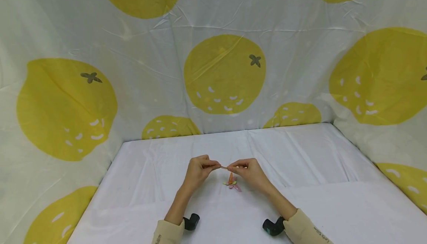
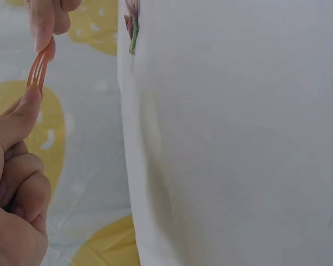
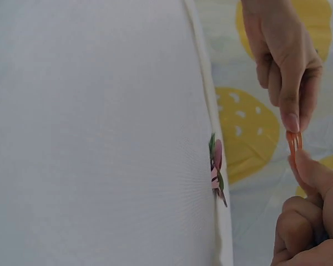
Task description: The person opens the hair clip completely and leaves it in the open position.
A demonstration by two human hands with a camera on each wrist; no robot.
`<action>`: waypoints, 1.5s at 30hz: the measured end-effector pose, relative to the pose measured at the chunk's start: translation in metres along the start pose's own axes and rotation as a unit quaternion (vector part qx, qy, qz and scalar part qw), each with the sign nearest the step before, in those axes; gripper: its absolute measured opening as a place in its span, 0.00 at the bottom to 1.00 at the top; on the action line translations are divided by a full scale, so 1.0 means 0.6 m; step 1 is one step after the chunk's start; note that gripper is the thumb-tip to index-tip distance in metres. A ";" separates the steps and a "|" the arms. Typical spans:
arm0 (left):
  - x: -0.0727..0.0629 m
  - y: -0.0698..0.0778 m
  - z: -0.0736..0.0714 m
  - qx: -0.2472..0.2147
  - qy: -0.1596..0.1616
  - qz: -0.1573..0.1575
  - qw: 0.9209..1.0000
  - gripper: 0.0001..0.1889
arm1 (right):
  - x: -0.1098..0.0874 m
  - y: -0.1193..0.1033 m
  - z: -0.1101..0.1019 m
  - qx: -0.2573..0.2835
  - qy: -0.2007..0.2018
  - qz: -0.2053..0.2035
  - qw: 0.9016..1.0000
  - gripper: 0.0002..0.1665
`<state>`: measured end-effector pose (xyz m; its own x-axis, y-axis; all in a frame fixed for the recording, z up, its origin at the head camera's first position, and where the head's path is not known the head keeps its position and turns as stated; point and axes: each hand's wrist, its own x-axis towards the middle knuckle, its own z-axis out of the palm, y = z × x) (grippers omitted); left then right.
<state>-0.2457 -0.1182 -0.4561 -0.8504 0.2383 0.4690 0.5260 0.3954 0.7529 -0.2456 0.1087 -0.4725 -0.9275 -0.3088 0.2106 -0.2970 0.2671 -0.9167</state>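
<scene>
Between my two hands, held up over the table, is a small orange strip (image 2: 36, 73) with long narrow gaps along it, like several thin bands side by side. My left hand (image 1: 197, 171) pinches one end of it between thumb and index finger. The opposite end is pinched the same way by my right hand (image 1: 251, 171). Just below and nearer the body lies a small flower-like cluster (image 1: 231, 184) with pink, green and orange parts. Its pink and green parts also show in both wrist views, apart from the fingers.
White cloth covers the table (image 1: 133, 184). Behind and on both sides hangs a pale curtain (image 1: 293, 58) printed with large yellow fruit. A black device (image 1: 191, 221) sits at the left wrist and a similar black device (image 1: 273, 226) at the right, beside the beige sleeves (image 1: 170, 231).
</scene>
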 end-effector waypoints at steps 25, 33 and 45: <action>-0.004 0.009 0.023 -0.023 0.061 0.067 0.996 0.02 | -0.006 -0.016 0.026 -0.025 0.162 -0.108 0.981 0.03; -0.001 0.008 0.032 0.008 0.091 0.106 0.990 0.04 | -0.023 -0.065 0.026 -0.022 0.183 -0.150 0.971 0.02; 0.000 0.010 0.026 -0.002 0.083 0.098 0.992 0.04 | -0.020 -0.060 0.026 0.003 0.175 -0.117 0.978 0.03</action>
<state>-0.2427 -0.1019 -0.4589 -0.7196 0.1599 0.6757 0.6809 0.3530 0.6417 -0.2203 0.0887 -0.4475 -0.8553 -0.0289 0.5173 -0.5102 0.2208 -0.8312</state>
